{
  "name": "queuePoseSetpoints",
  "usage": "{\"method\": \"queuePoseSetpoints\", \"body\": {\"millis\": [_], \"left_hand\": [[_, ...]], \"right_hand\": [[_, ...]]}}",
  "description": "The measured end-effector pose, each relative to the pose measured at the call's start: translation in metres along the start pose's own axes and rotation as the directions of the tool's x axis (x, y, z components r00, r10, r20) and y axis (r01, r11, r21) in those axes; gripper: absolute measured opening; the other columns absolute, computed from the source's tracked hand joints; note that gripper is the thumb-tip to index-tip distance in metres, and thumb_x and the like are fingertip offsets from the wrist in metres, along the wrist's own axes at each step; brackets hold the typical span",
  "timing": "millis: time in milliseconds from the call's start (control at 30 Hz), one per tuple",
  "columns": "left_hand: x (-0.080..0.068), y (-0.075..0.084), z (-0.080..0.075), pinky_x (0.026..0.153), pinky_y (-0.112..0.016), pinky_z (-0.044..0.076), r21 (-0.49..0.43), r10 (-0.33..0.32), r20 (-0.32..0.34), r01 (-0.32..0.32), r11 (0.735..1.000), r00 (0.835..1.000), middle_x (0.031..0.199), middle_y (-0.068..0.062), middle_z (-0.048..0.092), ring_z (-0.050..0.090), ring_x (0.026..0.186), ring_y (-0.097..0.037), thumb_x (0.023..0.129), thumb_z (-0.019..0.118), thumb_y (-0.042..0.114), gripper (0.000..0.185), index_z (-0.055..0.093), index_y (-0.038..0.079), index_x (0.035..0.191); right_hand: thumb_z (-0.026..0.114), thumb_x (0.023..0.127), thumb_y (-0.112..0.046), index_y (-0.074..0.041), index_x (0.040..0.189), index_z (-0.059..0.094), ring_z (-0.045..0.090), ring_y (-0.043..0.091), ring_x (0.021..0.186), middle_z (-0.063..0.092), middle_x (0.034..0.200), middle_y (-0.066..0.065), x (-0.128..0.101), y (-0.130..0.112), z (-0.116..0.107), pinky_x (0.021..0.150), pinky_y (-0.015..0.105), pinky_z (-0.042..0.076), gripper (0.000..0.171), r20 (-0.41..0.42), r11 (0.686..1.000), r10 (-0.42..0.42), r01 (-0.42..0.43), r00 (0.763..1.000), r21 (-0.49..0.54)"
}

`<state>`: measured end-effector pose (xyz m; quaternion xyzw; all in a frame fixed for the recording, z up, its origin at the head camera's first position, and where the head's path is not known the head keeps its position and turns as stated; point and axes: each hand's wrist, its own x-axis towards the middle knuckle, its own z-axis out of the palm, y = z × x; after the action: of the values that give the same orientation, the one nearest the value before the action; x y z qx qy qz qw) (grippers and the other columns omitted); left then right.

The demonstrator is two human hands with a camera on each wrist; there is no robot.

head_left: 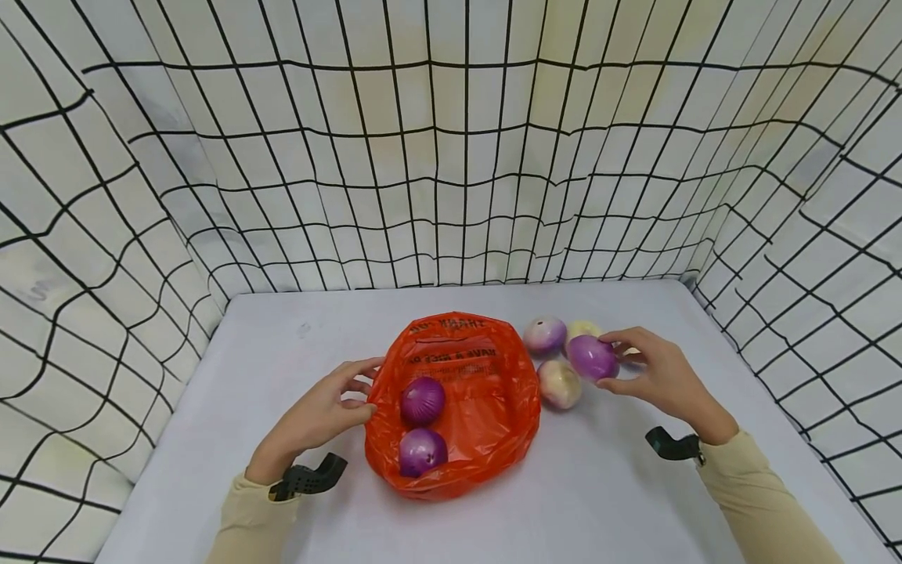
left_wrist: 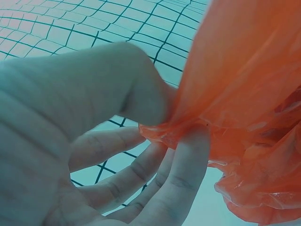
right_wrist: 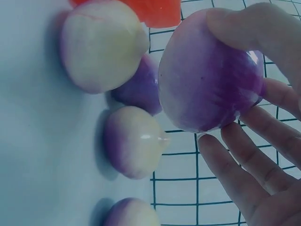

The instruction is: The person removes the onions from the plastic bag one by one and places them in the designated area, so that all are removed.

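The orange plastic bag (head_left: 458, 403) lies open on the white table (head_left: 599, 486), roughly at its middle, with printed lettering on the far part of its film. All positions below are given relative to this bag.

Inside the bag rest two purple onions: one (head_left: 423, 400) toward the left of the opening, and a second (head_left: 421, 452) just nearer the person, the two close together and possibly touching.

The left hand (head_left: 320, 415) is at the bag's left edge. The left wrist view shows the thumb (left_wrist: 141, 89) and a fingertip pinching a fold of the orange film (left_wrist: 244, 94), with the remaining fingers extended loosely below.

To the right of the bag, the right hand (head_left: 655, 376) grasps a purple onion (head_left: 593, 357) between thumb and curled fingers; the right wrist view confirms fingers wrapped around it (right_wrist: 211, 75). Whether this onion is lifted clear of the table or resting on it cannot be determined from these views.

Three more peeled onions sit just right of the bag. A pale one with a purple blush (head_left: 560, 383) is nearest the bag's right edge. A purple-white one (head_left: 544, 335) lies beyond it, off the bag's far right corner. A yellowish one (head_left: 583, 329) sits just right of that, partly hidden behind the held onion.

A white cloth with a black grid pattern (head_left: 451, 157) encloses the table behind and on both sides of the bag. Both forearms wear cream sleeves (head_left: 761, 501) with a black wrist mount (head_left: 310, 476) at each cuff.
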<state>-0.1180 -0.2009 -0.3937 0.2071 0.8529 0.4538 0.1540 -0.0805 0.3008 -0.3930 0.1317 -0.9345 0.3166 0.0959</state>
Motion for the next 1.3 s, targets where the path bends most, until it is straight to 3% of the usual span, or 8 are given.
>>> {"method": "queuePoseSetpoints", "body": {"millis": [167, 433, 667, 867, 1300], "left_hand": [[0.000, 0.000, 0.000, 0.089, -0.031, 0.064, -0.001, 0.000, 0.001, 0.000, 1.000, 1.000, 0.144, -0.018, 0.052, 0.059, 0.125, -0.034, 0.091, 0.072, 0.017, 0.070, 0.044, 0.010, 0.155], [0.000, 0.000, 0.000, 0.090, -0.031, 0.064, -0.002, 0.005, 0.000, -0.005, 1.000, 1.000, 0.143, -0.019, 0.053, 0.059, 0.124, -0.033, 0.091, 0.070, 0.016, 0.069, 0.044, 0.010, 0.155], [0.000, 0.001, 0.000, 0.091, -0.032, 0.063, 0.001, 0.000, -0.001, 0.000, 1.000, 1.000, 0.144, -0.019, 0.052, 0.059, 0.125, -0.034, 0.092, 0.069, 0.016, 0.069, 0.043, 0.010, 0.155], [-0.001, 0.000, 0.000, 0.090, -0.030, 0.063, -0.012, -0.006, 0.001, 0.006, 1.000, 1.000, 0.144, -0.019, 0.051, 0.059, 0.125, -0.034, 0.092, 0.069, 0.016, 0.068, 0.043, 0.010, 0.155], [0.000, -0.003, -0.002, 0.092, -0.032, 0.063, -0.004, -0.008, -0.002, 0.008, 1.000, 1.000, 0.145, -0.017, 0.052, 0.059, 0.125, -0.032, 0.093, 0.071, 0.018, 0.068, 0.044, 0.014, 0.156]], "right_hand": [[0.094, 0.074, -0.028, -0.015, 0.129, 0.067, 0.069, 0.018, 0.101, 0.069, 0.122, 0.004, -0.008, 0.009, 0.003, 0.090, 0.043, 0.062, 0.062, -0.029, 0.999, -0.024, 0.024, 0.999, -0.023], [0.095, 0.071, -0.021, -0.012, 0.129, 0.067, 0.074, 0.024, 0.096, 0.071, 0.118, 0.007, -0.019, 0.020, 0.006, 0.087, 0.039, 0.064, 0.065, -0.034, 0.999, -0.020, 0.019, 0.999, -0.043], [0.095, 0.072, -0.024, -0.011, 0.128, 0.068, 0.072, 0.020, 0.095, 0.072, 0.116, 0.008, -0.026, 0.030, 0.009, 0.085, 0.022, 0.062, 0.064, -0.029, 0.999, 0.004, -0.006, 1.000, -0.048], [0.095, 0.072, -0.026, -0.010, 0.127, 0.068, 0.070, 0.018, 0.097, 0.071, 0.121, 0.010, -0.027, 0.039, 0.015, 0.084, 0.029, 0.064, 0.063, -0.013, 0.999, 0.028, -0.028, 1.000, -0.032], [0.094, 0.073, -0.029, -0.011, 0.128, 0.067, 0.070, 0.026, 0.099, 0.071, 0.123, 0.011, -0.024, 0.052, 0.026, 0.084, 0.031, 0.063, 0.064, 0.014, 0.995, 0.080, -0.079, 0.997, -0.067]]}}
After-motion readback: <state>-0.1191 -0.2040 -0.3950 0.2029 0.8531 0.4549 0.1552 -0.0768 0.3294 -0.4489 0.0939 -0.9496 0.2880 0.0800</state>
